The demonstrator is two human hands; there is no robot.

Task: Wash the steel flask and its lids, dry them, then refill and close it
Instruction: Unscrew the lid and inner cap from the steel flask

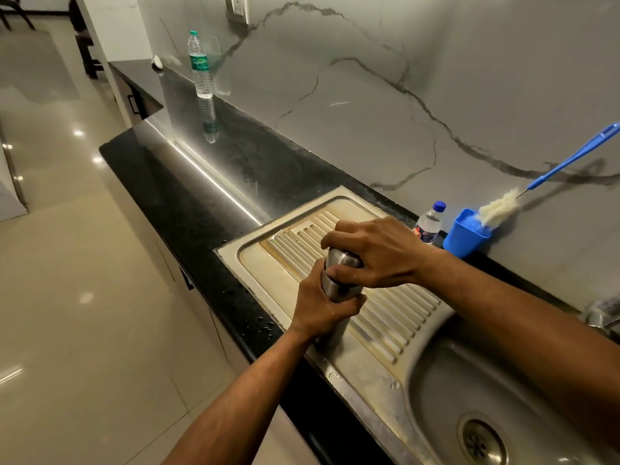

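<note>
The steel flask [337,292] stands upright on the ribbed drainboard [396,317] of the steel sink. My left hand [322,305] is wrapped around the flask's body from the near side. My right hand [375,253] covers the top of the flask, fingers closed on its steel lid [342,258]. Most of the flask is hidden by both hands; only a band of the lid and body shows.
The sink basin [469,391] with its drain lies at the lower right. A blue cup [464,236] holding a long blue bottle brush [536,182] and a small bottle [429,224] stand against the wall. A tall water bottle [200,67] stands on the black counter [188,203] far left.
</note>
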